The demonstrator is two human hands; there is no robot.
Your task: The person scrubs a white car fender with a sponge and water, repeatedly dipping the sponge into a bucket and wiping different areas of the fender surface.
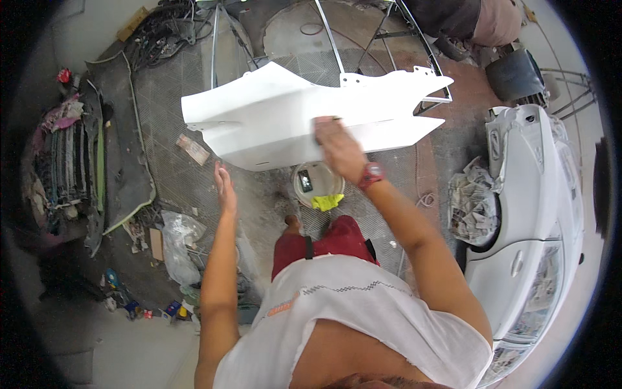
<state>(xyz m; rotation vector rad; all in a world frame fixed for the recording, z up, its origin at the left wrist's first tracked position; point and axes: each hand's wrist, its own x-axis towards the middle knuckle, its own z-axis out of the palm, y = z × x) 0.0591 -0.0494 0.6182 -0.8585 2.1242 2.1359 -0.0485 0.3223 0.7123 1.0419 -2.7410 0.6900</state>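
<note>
A white car fender panel [272, 107] lies across a metal stand [329, 39] in front of me. My right hand [337, 146], with a red watch at its wrist, presses on the panel's middle. Its fingers are slightly blurred and hold a thin reddish-brown pad [328, 119] against the white surface; most of the pad is hidden under them. My left hand [224, 188] hovers apart from the panel's lower left edge, fingers stretched out and holding nothing. Below the panel stands a round bucket [299, 198], with a dark rectangular item [304, 181] at it and a yellow-green cloth [328, 201] over its rim.
At right stands a white car [525, 259], its wheel area stuffed with newspaper [473, 201]. Dark car parts [120, 136] and clear plastic sheeting [178, 246] are on the left. A black drum [515, 74] and another person [460, 19] are at the far right.
</note>
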